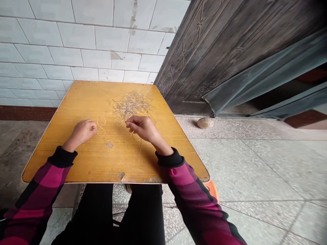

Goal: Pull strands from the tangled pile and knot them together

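Note:
A loose tangle of thin, shiny wires (134, 104) lies toward the far right part of the yellow wooden table (84, 98). My left hand (82, 133) is closed above the table's left half, with a thin curled wire (101, 125) showing at its fingertips. My right hand (143, 128) is at the near edge of the tangle, thumb and fingers pinched together. Another thin curved wire (140, 144) shows below the right hand and seems to run up into it. The fingers hide where each wire is gripped.
White wall tiles (109, 37) rise behind the table. To the right are a dark carved wooden door (184, 58), a grey-green curtain (237, 85) and a round pale object (205, 123) on the floor. Something orange (212, 190) pokes out beneath the table's near right corner.

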A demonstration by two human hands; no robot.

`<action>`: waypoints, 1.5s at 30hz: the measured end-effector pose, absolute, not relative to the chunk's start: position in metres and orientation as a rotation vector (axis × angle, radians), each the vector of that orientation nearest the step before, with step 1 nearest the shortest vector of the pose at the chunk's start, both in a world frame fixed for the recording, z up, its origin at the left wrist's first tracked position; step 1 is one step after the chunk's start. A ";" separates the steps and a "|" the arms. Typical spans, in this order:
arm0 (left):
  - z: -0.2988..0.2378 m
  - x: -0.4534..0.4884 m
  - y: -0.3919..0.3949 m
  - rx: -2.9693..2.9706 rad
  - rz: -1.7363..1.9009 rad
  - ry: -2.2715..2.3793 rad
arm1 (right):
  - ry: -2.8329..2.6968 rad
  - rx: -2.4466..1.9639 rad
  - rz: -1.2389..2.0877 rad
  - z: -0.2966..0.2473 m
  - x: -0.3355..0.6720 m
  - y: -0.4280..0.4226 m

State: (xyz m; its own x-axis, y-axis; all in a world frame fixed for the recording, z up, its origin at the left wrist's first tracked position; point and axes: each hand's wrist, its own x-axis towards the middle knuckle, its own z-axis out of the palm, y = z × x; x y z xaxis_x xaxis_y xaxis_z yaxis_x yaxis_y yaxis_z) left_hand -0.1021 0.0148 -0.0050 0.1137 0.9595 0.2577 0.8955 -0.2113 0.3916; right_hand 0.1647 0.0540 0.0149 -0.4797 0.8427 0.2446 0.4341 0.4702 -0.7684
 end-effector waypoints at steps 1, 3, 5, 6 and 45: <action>-0.004 -0.099 0.013 2.169 0.785 1.806 | -2.106 -1.051 0.872 0.009 0.162 0.053; -0.003 -0.089 0.009 1.984 0.937 1.691 | -2.116 -1.024 0.880 -0.002 0.155 0.050; -0.003 -0.076 0.002 1.788 1.053 1.572 | -2.098 -1.002 0.847 -0.009 0.148 0.047; -0.003 -0.069 -0.001 1.727 1.081 1.517 | -2.074 -0.997 0.844 -0.011 0.145 0.046; -0.009 -0.042 -0.009 1.085 1.130 1.129 | -2.485 -0.678 0.101 -0.008 0.148 0.027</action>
State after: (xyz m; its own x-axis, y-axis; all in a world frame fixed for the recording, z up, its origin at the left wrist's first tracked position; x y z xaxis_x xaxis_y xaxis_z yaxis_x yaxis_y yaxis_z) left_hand -0.0417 -0.0092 -0.0086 0.0744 0.9920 -0.1024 -0.1032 0.1098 0.9886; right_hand 0.1478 0.0266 -0.0079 -0.7172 0.4891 0.4964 0.4473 0.8693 -0.2102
